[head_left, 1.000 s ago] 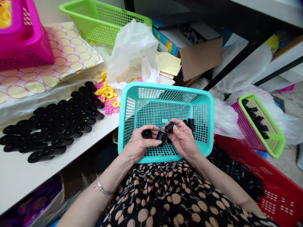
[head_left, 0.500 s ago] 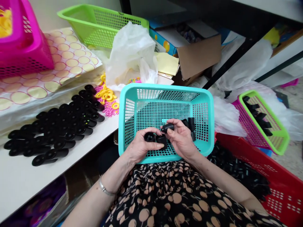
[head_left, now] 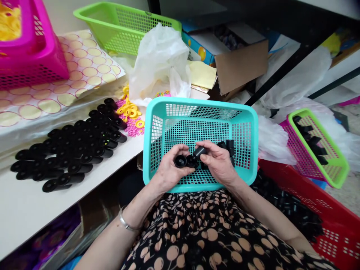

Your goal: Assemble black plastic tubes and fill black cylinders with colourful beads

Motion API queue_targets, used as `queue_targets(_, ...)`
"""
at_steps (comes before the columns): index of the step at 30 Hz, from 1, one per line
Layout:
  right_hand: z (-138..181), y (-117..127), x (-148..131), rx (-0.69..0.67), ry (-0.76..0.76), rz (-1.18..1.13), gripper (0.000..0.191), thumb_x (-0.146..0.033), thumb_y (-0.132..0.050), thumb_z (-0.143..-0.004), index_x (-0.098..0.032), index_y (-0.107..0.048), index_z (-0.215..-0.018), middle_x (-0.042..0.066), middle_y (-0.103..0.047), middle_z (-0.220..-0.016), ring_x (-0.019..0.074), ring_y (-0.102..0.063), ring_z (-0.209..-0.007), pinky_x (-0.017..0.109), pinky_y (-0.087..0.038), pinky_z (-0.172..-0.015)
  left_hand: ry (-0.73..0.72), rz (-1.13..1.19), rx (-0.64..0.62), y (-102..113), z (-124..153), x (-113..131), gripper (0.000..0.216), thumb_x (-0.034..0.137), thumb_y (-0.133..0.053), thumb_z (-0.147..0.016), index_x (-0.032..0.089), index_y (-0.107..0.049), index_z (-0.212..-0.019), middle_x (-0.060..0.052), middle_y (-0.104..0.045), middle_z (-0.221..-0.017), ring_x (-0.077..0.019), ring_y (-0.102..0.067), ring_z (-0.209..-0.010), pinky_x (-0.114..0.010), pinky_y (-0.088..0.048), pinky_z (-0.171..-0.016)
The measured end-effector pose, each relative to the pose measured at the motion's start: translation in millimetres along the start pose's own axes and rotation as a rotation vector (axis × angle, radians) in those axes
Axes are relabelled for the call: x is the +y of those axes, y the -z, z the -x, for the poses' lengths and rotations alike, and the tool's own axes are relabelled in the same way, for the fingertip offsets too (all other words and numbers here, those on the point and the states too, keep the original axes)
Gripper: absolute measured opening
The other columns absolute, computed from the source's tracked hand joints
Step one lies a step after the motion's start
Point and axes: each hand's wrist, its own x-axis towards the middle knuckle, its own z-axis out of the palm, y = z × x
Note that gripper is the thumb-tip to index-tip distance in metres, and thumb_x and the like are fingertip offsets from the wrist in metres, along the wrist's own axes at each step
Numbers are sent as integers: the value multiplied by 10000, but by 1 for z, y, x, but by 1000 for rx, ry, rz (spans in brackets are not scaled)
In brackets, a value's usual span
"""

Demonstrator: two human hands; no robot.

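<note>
A turquoise mesh basket (head_left: 150, 150) rests at my lap, and both hands work over it. My left hand (head_left: 171, 167) is closed around black cylindrical plastic pieces (head_left: 180, 161), one with its hollow round end facing up. Between the thumb and fingers of my right hand (head_left: 218, 159) is another black plastic cylinder (head_left: 199, 152), tilted, its lower end close against the pieces in my left hand. Whether they touch I cannot tell. A few more black cylinders (head_left: 230, 144) lie at the right side inside the basket.
Rows of black cylinders (head_left: 75, 146) lie on the white table (head_left: 33, 213) at left, beside yellow rings (head_left: 129, 108) and pink beads (head_left: 133, 127). A red crate (head_left: 303, 183) of black parts and a green-and-pink basket (head_left: 341, 165) stand at right. A black table leg (head_left: 284, 71) slants behind.
The cylinder in my right hand has tilted more upright. My left hand has turned the pieces it holds, so their open ends face up more. The whole view has shifted slightly.
</note>
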Motion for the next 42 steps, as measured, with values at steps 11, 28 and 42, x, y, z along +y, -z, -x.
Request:
queue_targets(11,-2,4,-6,-112,203,279,376,-222,-670,-793,-346,-654,-1148,37,-586,-1083,192,-536,-1030,396,-477,-879,-1,-35,53,2,-2,-6,551,175,-851,-488,178,-569,-961,14,-649,-814,-128,-588,-722,-276,-469,-728)
queue_targets(28,3,-2,-13,-316,296,548,593,-277,-743,-732,-280,-555,-1294,73,-571,-1318,268,-509,-1229,507,-394,-1057,19,59,168,4,-1,-15,599,183,-869,-410,168,-592,-941,11,-655,-796,-156,-607,-731,-312,-490,-761)
queue_targets(42,7,-6,-7,-25,179,246,288,-231,-653,-805,-309,-685,-1080,30,-632,-1049,197,-568,-1017,414,-478,-930,7,26,102,3,2,-9,544,172,-877,-427,160,-636,-915,-1,-657,-779,-153,-605,-740,-312,-488,-779)
